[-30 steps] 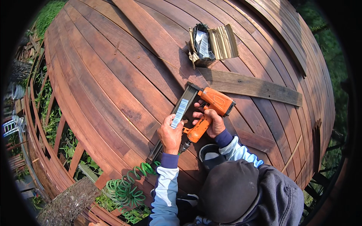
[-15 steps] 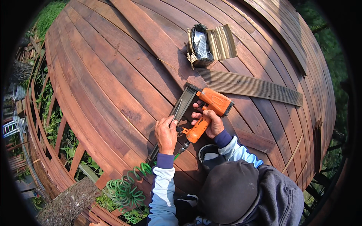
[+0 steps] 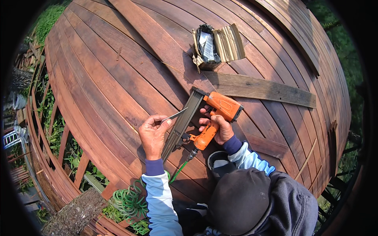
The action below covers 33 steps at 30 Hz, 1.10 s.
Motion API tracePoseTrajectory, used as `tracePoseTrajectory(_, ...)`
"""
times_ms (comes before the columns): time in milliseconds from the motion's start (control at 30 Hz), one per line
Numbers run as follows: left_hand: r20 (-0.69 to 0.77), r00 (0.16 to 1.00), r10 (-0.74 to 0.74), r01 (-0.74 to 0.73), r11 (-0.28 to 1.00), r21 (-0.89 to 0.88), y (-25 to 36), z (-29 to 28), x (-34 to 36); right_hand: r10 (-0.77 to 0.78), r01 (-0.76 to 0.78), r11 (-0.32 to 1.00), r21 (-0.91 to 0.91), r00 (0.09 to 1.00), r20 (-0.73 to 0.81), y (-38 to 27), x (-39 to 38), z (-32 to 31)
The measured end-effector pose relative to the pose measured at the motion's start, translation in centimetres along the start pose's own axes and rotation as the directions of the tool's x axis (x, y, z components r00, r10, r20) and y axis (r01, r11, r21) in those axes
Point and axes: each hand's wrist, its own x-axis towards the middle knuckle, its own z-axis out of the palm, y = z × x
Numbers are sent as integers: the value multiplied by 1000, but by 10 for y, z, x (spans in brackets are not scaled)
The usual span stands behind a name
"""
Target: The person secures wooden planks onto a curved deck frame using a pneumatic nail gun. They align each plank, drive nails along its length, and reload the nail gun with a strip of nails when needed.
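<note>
Between the two hands lies an orange nail gun (image 3: 214,114) on its side, with its long grey nail track (image 3: 182,125) pointing back toward the person. The right hand (image 3: 217,128) is closed around the orange handle and holds the tool down on the boards. The left hand (image 3: 152,135) pinches a thin strip of nails (image 3: 174,115) between thumb and fingers, its tip just beside the track.

To do this well, I think the strip should be lined up straight with the track and slid in gently, not pushed hard. The right hand should keep the tool from rolling, and its fingers look best kept off the trigger. The nose should point away from both hands.

A green curly air hose (image 3: 130,202) runs from the tool's end down past the left arm.

Beyond the hands, an open cardboard box (image 3: 228,43) holds more nail strips. A loose grey plank (image 3: 260,88) lies just past the right hand.

All of it rests on a deck (image 3: 118,70) of reddish-brown boards out in the sun. A wooden railing (image 3: 51,157) runs along the left-hand side, with green plants below it.
</note>
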Motion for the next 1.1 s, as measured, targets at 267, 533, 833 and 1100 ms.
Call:
tracePoseTrajectory(267,20,996,-91,92,914,-395,1,5,32,0,0,1000,3,1000,-2,0,0,-1)
tracePoseTrajectory(533,219,947,-234,299,891,-341,-1,12,41,-1,1,1000,21,1000,-12,0,1,-1)
tracePoseTrajectory(833,301,912,-277,350,910,-224,-2,21,32,15,-15,1000,-4,1000,-8,0,0,0)
tracePoseTrajectory(1100,280,921,-270,325,930,-173,-17,42,34,12,-12,1000,-4,1000,1,0,0,-1)
